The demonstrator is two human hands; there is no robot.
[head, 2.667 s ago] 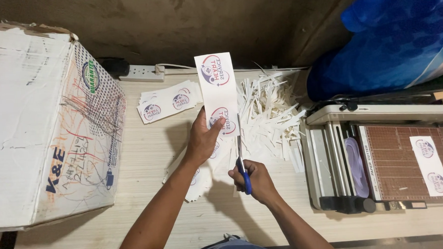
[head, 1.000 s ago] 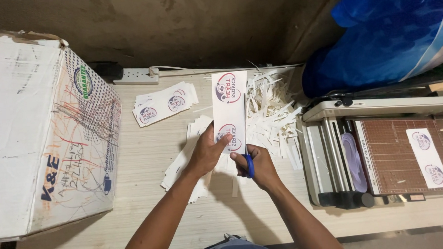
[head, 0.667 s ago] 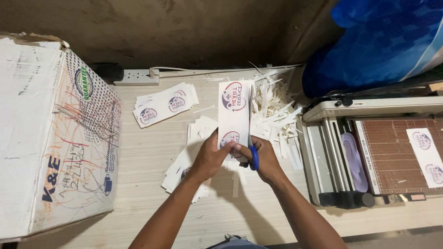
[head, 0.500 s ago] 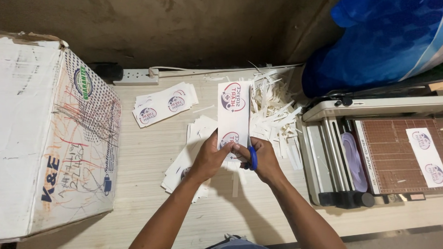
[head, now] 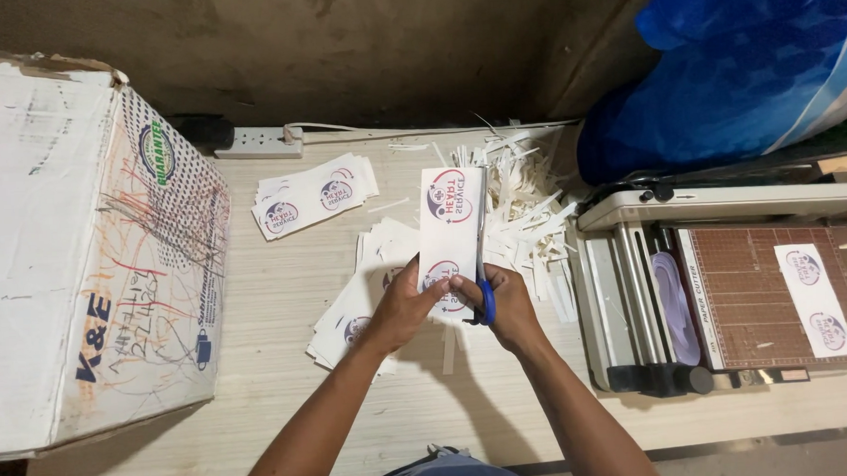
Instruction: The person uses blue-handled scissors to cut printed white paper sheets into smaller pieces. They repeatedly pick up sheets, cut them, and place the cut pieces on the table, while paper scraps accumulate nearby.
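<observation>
Left hand point(head: 400, 306) pinches the lower end of the tall white printed paper strip point(head: 450, 229), which sits lower and nearer the body than a second ago. Right hand point(head: 507, 299) grips blue-handled scissors point(head: 483, 281), blades now further up the strip's right edge, so the trim cut is well advanced.

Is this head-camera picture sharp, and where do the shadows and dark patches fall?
Head view: mostly sharp; the printed strip and scissors show clearly between the left hand and right hand. The forearms throw soft shadows on the table below the hands. The back wall is dim, and the box leans outward, which suggests wide-lens distortion. No strong glare.
</observation>
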